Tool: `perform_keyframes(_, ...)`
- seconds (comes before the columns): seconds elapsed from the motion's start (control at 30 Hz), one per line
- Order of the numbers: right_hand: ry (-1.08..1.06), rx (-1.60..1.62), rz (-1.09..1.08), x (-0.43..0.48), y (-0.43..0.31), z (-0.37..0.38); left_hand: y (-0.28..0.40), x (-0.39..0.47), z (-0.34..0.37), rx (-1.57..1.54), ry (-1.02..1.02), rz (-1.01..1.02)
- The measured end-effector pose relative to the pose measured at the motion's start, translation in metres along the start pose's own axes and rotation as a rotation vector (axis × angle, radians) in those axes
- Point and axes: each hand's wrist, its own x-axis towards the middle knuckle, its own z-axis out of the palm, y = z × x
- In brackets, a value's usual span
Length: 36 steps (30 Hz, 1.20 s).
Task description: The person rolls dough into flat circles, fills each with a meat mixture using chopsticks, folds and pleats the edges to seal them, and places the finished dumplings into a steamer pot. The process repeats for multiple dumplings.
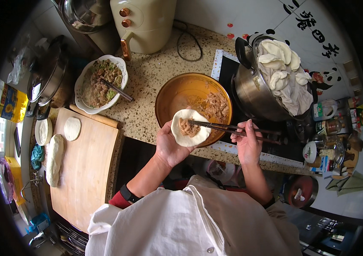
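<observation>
On my left hand [172, 150] lies a round dough wrapper [183, 140], with a small mound of minced filling [188, 127] at its middle. Dark chopsticks [229, 128] are held in my right hand [249, 140], their tips touching the filling. Just beyond both hands, an amber bowl [175, 86] holds more minced filling [216, 105] on its right side. To the left, a wooden board [87, 166] carries a flat dough round [72, 129] and a long dough roll [54, 160].
A white bowl [78, 86] of green-flecked filling with chopsticks stands at the upper left, near a rolling pin [95, 116] and an air fryer [146, 28]. At right, a steel pot [255, 92] on the stove holds cloth and pale dough pieces. Bottles and jars [328, 127] crowd the far right.
</observation>
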Motion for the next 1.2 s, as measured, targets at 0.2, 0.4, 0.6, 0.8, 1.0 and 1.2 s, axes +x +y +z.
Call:
perform_keyframes(0.2,-0.058,0.035,-0.001,-0.004,0.001,0.0,-0.001,0.001,0.0,0.063,0.013,0.001)
perform_keyframes(0.4,-0.071,0.041,-0.13,0.0,-0.01,-0.004,0.005,0.003,-0.005,0.087,0.01,0.061)
perform_keyframes(0.6,0.129,-0.58,-0.232,0.022,-0.009,-0.017,0.019,0.001,-0.009,0.054,0.054,0.189)
perform_keyframes(0.8,0.075,-0.931,-0.388,0.028,0.009,-0.012,0.022,-0.003,-0.011,0.046,0.058,0.202)
perform_keyframes(1.0,0.104,-0.749,-0.185,0.022,-0.006,-0.005,0.027,-0.007,-0.013,0.026,0.066,0.222)
perform_keyframes(1.2,0.05,-0.754,-0.197,0.029,-0.009,-0.002,0.029,-0.009,-0.011,0.01,0.085,0.221)
